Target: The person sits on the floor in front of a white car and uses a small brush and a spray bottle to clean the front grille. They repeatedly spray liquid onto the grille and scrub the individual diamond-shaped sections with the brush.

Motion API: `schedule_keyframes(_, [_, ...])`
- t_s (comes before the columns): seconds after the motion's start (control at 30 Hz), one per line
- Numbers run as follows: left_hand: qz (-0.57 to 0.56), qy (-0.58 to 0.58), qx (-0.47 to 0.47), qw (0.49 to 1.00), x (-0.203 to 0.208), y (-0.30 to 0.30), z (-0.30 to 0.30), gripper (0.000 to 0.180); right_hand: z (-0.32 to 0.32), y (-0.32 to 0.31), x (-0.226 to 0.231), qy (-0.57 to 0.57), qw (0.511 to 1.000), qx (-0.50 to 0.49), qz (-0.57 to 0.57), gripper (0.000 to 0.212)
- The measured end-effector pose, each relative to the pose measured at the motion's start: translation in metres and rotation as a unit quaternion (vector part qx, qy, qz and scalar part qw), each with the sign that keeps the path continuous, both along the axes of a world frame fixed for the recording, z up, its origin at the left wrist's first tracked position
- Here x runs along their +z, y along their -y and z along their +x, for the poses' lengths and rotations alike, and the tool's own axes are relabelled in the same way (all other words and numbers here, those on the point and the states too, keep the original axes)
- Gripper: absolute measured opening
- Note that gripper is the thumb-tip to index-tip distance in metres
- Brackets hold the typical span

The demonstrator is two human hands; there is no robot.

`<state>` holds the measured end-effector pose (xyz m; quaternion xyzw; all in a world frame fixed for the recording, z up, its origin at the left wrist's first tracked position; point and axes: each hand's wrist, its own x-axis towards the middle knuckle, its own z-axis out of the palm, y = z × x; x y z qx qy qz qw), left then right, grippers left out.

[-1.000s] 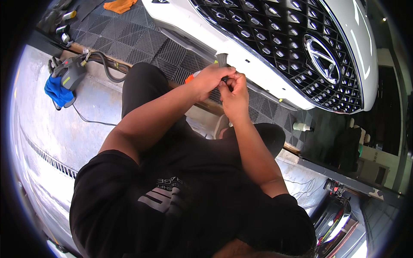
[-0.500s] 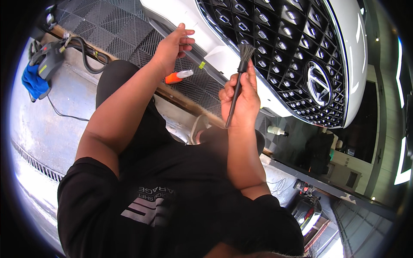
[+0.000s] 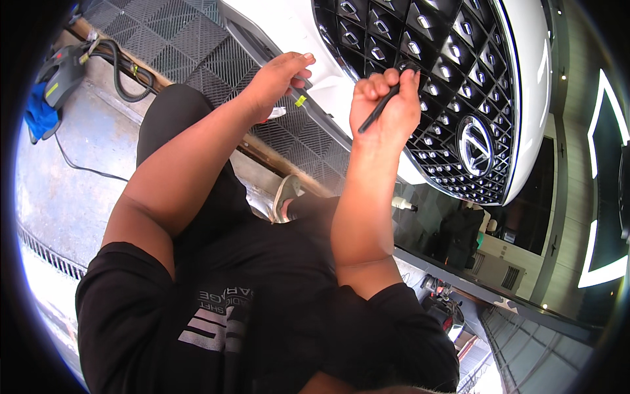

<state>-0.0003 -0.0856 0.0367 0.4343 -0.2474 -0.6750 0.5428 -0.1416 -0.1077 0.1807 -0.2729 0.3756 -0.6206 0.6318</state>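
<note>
Right hand (image 3: 388, 105) raised before the car's black lattice grille with small bright studs (image 3: 453, 72), its fingers folded firmly around a slim, black, straight-handled brush (image 3: 377, 113). The handle slants across the palm side of the hand: its plain tail end projects freely below the fingers, toward the lower left and above the wrist, while its upper part passes between the curled fingers and the thumb. The brush head lies beyond the fingertips, on the grille side, largely hidden by the hand and merging with the dark lattice; whether the bristles touch the grille cannot be told. Left hand (image 3: 281, 82) held to the left of the brush and well apart from it, its fingers loosely bent and partly spread, with nothing visible in their grasp; it overlaps the lower edge of the glossy white bumper (image 3: 331, 82) in this view, contact being uncertain. Just beside it, a small yellow-green strip (image 3: 300, 101) marks the grey lower trim, and a clear and orange bottle (image 3: 277, 113) shows partly from behind the wrist. Beneath the bumper extends a floor of dark grey ribbed tiles (image 3: 197, 36). A round chrome emblem (image 3: 476, 146) sits lower right on the grille.
</note>
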Motion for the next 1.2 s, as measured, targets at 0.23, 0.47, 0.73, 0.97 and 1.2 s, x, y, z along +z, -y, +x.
schedule_keyframes(0.23, [-0.036,0.006,-0.021,0.999,0.006,0.003,-0.01,0.049,-0.011,0.01,-0.014,0.011,0.997,0.065,-0.035,0.066])
schedule_keyframes(0.47, [-0.057,-0.018,-0.056,0.997,-0.01,0.003,-0.016,0.045,-0.033,0.005,-0.022,0.085,0.988,0.104,-0.078,0.016])
schedule_keyframes(0.73, [-0.071,0.027,-0.065,0.995,-0.01,0.005,-0.023,0.047,-0.028,0.023,-0.011,-0.094,0.994,0.062,-0.009,0.062])
schedule_keyframes(0.97, [-0.105,0.054,-0.063,0.991,-0.017,0.002,-0.035,0.051,-0.032,0.018,-0.003,-0.222,0.971,0.085,-0.014,0.021])
schedule_keyframes(1.2, [-0.128,0.157,-0.101,0.974,-0.018,0.001,-0.036,0.049,-0.028,0.014,0.0,-0.367,0.925,0.097,-0.032,0.034])
